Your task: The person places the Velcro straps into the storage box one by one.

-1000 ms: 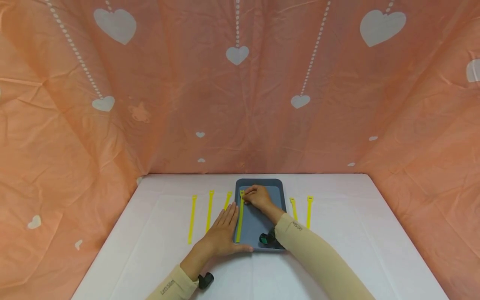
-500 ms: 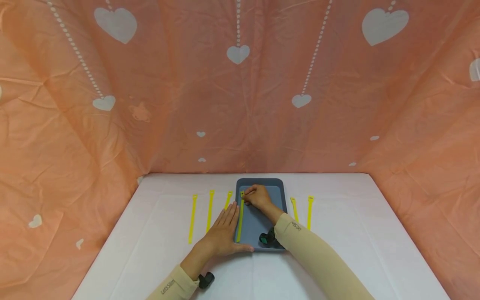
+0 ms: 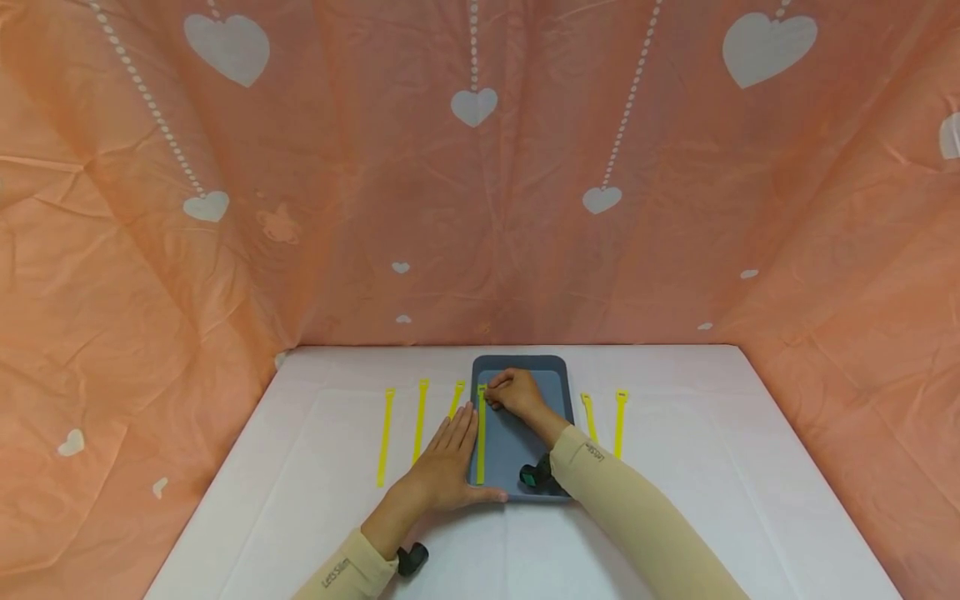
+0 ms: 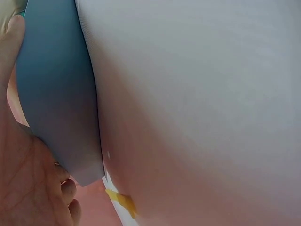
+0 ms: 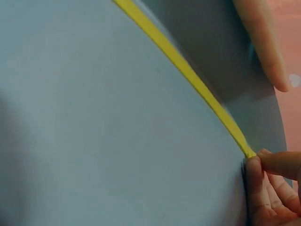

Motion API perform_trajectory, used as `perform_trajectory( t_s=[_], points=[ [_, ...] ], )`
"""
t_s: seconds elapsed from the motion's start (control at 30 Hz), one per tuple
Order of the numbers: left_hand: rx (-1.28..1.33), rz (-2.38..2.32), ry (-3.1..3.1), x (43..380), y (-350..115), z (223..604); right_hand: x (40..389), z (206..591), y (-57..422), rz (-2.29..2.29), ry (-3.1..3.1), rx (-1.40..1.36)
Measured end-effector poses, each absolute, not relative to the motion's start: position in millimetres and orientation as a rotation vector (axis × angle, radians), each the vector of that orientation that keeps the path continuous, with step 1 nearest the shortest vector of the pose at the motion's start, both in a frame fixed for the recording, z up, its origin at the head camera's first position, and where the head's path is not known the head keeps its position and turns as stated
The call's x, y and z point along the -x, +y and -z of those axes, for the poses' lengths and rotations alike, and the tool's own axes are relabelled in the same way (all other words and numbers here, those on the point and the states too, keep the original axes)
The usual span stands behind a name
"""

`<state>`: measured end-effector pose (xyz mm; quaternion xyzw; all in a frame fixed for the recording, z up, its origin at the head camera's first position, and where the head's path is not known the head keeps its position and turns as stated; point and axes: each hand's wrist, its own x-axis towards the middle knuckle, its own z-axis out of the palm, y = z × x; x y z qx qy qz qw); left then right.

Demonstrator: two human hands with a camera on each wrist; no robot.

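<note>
A blue-grey rectangular tray [image 3: 519, 363] lies on the white table, with one yellow strap-like cable tie [image 3: 482, 442] lengthwise along its left side. At the far end, my right hand [image 3: 519, 394] pinches the tie's head between thumb and index finger; the right wrist view shows this pinch on the yellow tie [image 5: 188, 73] closely. My left hand [image 3: 446, 471] rests along the tray's left edge, fingers straight, thumb stretched across the near edge. In the left wrist view the thumb touches the tray's outer wall [image 4: 59, 89].
Several similar ties lie outside the tray: a left tie [image 3: 385, 437], another tie [image 3: 421, 421] and a partly covered tie [image 3: 457, 398] on the left; a short-looking tie [image 3: 588, 417] and a far-right tie [image 3: 620, 423] on the right. A pink heart-patterned cloth [image 3: 480, 208] hangs behind.
The near end of the tie in the tray has shifted slightly right, so it lies straighter. Its head has moved a little left and nearer. My left hand has stayed put.
</note>
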<state>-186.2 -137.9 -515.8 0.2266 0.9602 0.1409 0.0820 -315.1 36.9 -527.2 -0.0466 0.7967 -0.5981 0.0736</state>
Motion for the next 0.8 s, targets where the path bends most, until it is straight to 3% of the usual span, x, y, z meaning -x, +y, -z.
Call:
perform_trajectory(
  t_s=[0.8],
  points=[
    [-0.668,-0.440,2.852,186,-137,513,293,507,58,1.692,2.457,0.277]
  ],
)
